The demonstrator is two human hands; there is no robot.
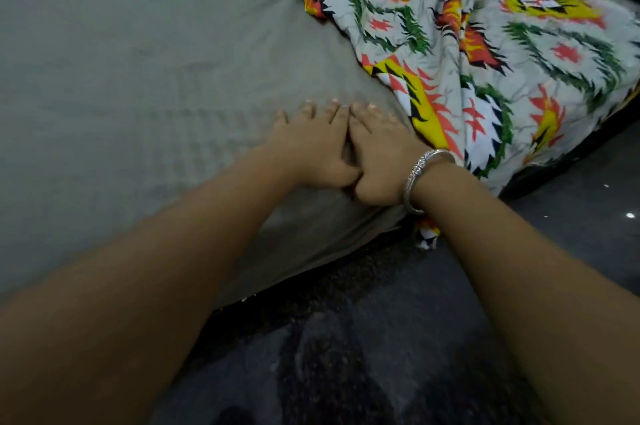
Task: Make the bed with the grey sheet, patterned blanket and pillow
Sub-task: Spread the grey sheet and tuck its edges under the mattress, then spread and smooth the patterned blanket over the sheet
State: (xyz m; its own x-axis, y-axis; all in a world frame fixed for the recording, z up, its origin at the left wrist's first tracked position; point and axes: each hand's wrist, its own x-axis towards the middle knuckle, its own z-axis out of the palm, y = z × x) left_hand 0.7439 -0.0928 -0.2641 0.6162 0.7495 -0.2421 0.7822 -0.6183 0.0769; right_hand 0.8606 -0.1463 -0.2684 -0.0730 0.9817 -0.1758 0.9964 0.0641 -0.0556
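The grey sheet (138, 71) covers the left and middle of the bed. My left hand (311, 144) and my right hand (381, 147) lie flat side by side on the sheet near the bed's front edge, fingers straight, thumbs touching. A silver bangle circles my right wrist. The patterned blanket (485, 36), white with yellow, orange and green shapes, is crumpled over the right part of the bed, its edge just right of my right hand. A corner of it hangs below the bed edge. No pillow is in view.
A dark speckled floor (363, 338) runs along the bed's front edge and to the right. The bed's dark base (561, 161) shows under the blanket at the right.
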